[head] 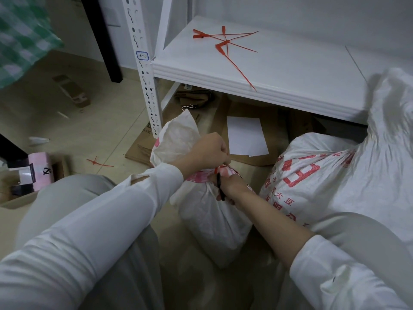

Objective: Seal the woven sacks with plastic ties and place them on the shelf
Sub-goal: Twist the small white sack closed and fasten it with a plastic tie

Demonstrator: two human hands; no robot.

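left grip [210, 151] pinches the red tie [218, 170] at the sack [212, 220] neck; right grip [233, 186] clutches the gathered neck; spare ties [225, 41] lie near the shelf [290, 70] back-left corner.

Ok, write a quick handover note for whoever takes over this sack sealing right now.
Left hand: pinches a red tie at the small sack's gathered neck.
Right hand: grips that neck just below.
Big sack: beside it on the right; I can't tell if it is sealed.
Spare ties: on the shelf; a loose tie on the floor.
Done: neck gathered, tie at it.
Left: probably pull tight, check the big sack, lift the sacks onto the shelf.
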